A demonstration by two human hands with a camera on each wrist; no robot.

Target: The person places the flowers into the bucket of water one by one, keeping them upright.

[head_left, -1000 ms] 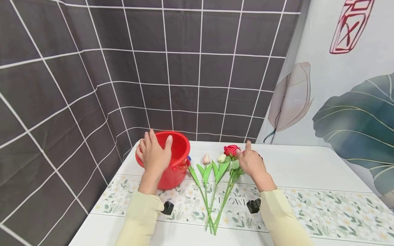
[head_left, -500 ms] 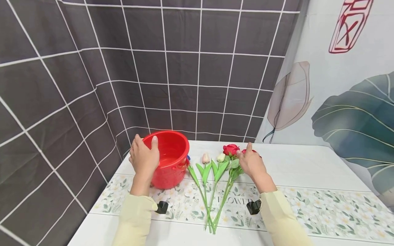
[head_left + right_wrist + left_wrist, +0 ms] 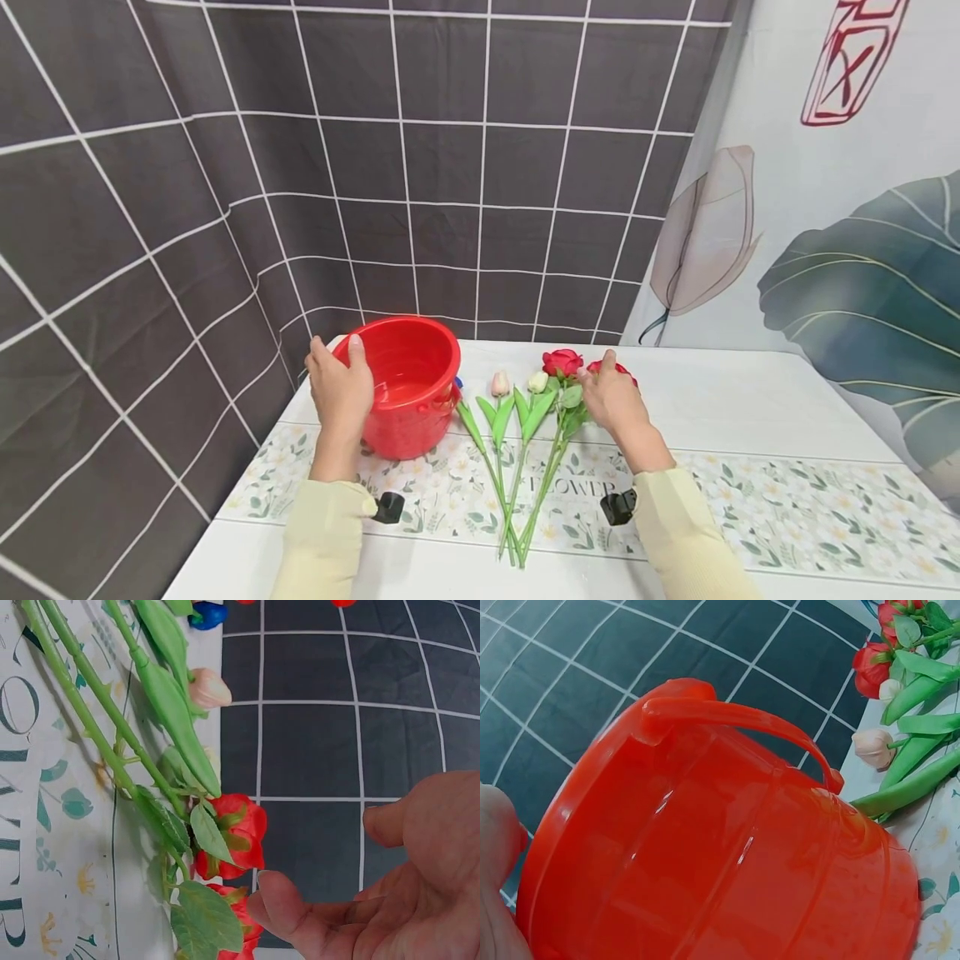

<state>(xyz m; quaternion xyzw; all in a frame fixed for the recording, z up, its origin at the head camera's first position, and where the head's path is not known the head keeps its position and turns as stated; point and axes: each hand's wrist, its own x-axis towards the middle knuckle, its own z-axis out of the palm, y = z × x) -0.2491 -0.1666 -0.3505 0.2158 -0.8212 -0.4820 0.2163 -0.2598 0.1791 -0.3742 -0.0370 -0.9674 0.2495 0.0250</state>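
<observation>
Left hand (image 3: 341, 390): being held, loosely spread, beside the red bucket (image 3: 408, 427).
Right hand (image 3: 617, 400): held spread, by red roses (image 3: 562, 362).

Our left hand (image 3: 341, 390) spreads its thumb (image 3: 356, 352) from its fingers (image 3: 318, 352). Well apart, our right hand (image 3: 615, 400) extends forward, wrist (image 3: 649, 450) behind it.
</observation>
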